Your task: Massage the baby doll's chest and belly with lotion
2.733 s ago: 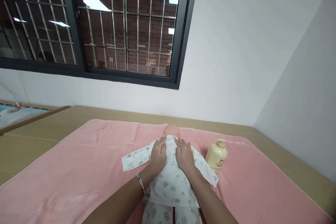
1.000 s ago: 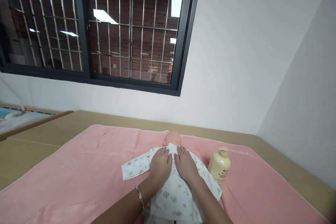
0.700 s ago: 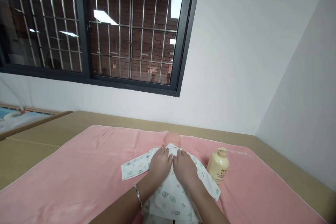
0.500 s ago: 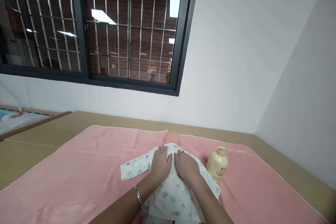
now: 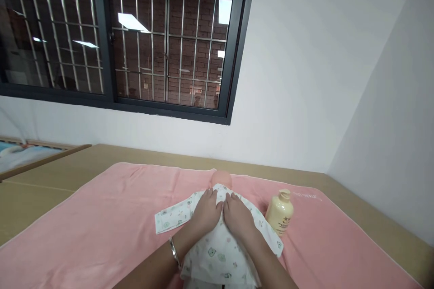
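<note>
A baby doll (image 5: 221,179) lies on the pink towel, its bald head toward the wall. It wears a white long-sleeved top (image 5: 217,253) printed with small green and pink figures, sleeves spread to both sides. My left hand (image 5: 206,211) rests flat on the upper part of the top, fingers stretched toward the head. Beside it my right hand (image 5: 238,214) lies the same way, the thumbs close together at the middle. Neither hand grips anything visible. The doll's face cannot be seen.
A cream pump bottle (image 5: 280,212) stands on the pink towel (image 5: 111,221), close to the right sleeve. The towel covers a wooden table (image 5: 44,189) against a white wall. A barred window (image 5: 169,45) is above. At far left is a wood-edged bed with blue and white bedding (image 5: 30,153).
The hands stay on the doll's top, with the thumbs slightly closer together. The whole view has shifted very slightly; the doll and bottle keep their places.
</note>
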### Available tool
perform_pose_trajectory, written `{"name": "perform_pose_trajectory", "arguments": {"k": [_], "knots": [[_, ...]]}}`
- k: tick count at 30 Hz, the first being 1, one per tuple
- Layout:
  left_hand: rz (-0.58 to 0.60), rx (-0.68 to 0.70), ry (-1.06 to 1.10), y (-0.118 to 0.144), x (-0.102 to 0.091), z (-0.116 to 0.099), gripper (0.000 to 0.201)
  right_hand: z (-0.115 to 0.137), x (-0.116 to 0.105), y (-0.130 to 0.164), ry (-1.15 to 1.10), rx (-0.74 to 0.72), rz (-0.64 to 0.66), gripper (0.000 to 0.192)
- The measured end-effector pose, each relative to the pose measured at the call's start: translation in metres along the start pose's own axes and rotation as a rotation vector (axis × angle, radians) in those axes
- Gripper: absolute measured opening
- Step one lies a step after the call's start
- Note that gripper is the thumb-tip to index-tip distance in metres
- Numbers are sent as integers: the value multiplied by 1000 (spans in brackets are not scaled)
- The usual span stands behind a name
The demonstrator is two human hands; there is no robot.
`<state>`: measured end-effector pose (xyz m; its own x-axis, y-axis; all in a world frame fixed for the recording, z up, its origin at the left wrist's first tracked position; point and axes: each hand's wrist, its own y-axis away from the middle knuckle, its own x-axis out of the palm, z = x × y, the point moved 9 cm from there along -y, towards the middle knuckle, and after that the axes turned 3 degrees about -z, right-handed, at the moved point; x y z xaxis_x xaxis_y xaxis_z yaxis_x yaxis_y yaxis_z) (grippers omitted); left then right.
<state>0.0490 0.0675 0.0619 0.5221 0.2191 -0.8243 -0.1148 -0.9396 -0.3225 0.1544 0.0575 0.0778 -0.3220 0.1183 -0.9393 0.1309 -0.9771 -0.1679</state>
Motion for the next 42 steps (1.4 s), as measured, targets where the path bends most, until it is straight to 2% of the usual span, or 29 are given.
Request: {"name": "perform_pose_trajectory", "arguments": {"k": [4, 11, 18, 21, 26, 32, 38, 42], "knots": [[9, -55, 24, -3, 5, 11, 65, -7, 0, -7, -73, -11, -45, 56], [23, 95, -23, 8, 6, -13, 57, 9, -2, 1, -55, -80, 15, 53], [16, -15, 13, -1, 3, 7, 67, -12, 0, -11, -34, 9, -27, 55], [4, -12, -2, 2, 3, 4, 64, -5, 1, -6, 20, -23, 12, 54], [19, 77, -56, 10, 4, -11, 58, 8, 0, 5, 97, -60, 45, 53], [25, 4, -31, 3, 1, 0, 66, -3, -1, -3, 59, 19, -1, 56], [40, -1, -35, 9, 1, -6, 57, 11, 0, 8, 98, -20, 61, 56], [24, 4, 9, 8, 1, -5, 57, 11, -2, 9, 82, -19, 58, 57]]}}
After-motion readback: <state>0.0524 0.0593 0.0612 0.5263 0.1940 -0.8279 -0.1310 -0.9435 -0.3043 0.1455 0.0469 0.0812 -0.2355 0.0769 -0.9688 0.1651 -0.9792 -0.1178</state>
